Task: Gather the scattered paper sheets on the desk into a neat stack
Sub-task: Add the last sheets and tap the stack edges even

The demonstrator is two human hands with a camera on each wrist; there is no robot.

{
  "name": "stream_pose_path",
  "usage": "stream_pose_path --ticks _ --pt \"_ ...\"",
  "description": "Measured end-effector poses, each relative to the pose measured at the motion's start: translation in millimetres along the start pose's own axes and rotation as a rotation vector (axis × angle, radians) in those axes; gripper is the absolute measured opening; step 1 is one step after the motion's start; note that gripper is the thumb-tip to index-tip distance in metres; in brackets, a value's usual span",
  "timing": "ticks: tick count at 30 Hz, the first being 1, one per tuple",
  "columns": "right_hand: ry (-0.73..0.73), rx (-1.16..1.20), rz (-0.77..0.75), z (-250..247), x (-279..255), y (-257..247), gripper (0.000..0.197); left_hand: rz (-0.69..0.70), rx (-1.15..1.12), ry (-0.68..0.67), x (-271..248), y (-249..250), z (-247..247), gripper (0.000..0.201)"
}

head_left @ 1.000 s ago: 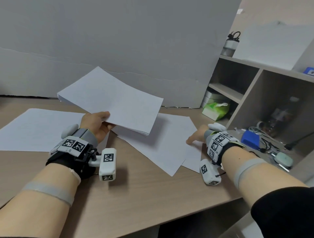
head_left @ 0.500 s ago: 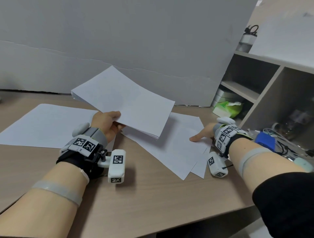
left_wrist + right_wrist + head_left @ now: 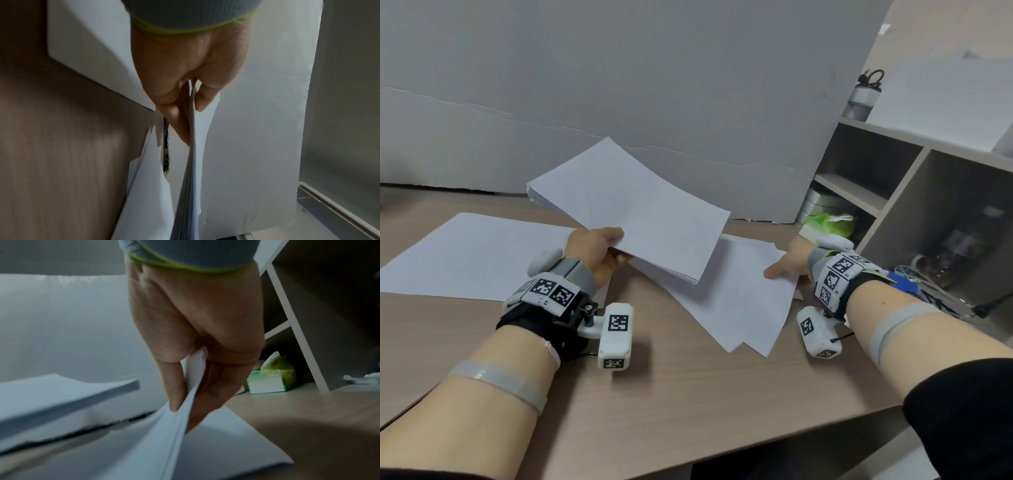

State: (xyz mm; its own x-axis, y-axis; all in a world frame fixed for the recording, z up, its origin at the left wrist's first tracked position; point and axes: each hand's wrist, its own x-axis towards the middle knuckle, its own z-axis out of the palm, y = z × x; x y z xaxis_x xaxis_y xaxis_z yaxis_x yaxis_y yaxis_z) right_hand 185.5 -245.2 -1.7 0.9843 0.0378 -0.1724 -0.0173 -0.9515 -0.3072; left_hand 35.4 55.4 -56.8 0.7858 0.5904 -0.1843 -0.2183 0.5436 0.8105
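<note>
The left hand (image 3: 599,255) held a thick stack of paper (image 3: 633,209) above the desk (image 3: 688,394), the thumb on top and the other fingers (image 3: 179,126) curled under the near edge. I think the stack was kept lifted and tilted so that more sheets could be slid under it or laid on it.

The right hand (image 3: 789,262) was at the right edge of the loose sheets (image 3: 739,308) lying on the desk below the stack. In the right wrist view its thumb and fingers (image 3: 207,394) pinched a few of these sheets and the edge was bent upward, probably to free them from the desk before lifting.

One more sheet (image 3: 472,255) lay flat on the left, apart from the others, and nobody touched it. So the task seemed about half done: one pile in the hand, one group being picked up, one sheet waiting.

A green tissue pack (image 3: 825,224) stood in the shelf (image 3: 893,212) on the right
</note>
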Motion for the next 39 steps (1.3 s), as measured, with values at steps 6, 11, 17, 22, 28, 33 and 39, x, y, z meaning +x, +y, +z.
stream_pose_path --ticks 6,11,17,22,28,33,39 --pt "0.192 0.337 -0.053 -39.6 -21.9 -1.7 0.047 -0.014 0.091 -0.023 -5.1 0.0 2.2 0.005" --pt "0.383 0.616 -0.193 -65.3 -42.5 -10.5 0.041 -0.045 0.131 -0.028 -9.7 -1.3 2.0 0.012" --pt "0.416 0.892 -0.421 -88.0 -65.7 -38.6 0.047 -0.106 0.181 -0.047 -15.4 -6.9 4.8 0.029" --pt "0.192 1.180 -0.457 -85.6 -74.8 -62.0 0.046 -0.167 0.161 -0.106 -18.7 -9.6 6.4 0.035" --pt "0.038 1.018 -0.191 -35.3 -57.8 -56.0 0.050 -0.149 0.101 -0.226 -22.2 -7.9 1.2 0.029" --pt "0.043 0.855 -0.047 13.3 -12.2 -35.6 0.091 -0.137 0.011 -0.342 -22.5 -2.3 -0.5 0.023" --pt "0.143 0.721 -0.090 24.0 0.5 -39.1 0.085 -0.092 0.045 -0.392 -25.2 1.2 1.7 0.035"
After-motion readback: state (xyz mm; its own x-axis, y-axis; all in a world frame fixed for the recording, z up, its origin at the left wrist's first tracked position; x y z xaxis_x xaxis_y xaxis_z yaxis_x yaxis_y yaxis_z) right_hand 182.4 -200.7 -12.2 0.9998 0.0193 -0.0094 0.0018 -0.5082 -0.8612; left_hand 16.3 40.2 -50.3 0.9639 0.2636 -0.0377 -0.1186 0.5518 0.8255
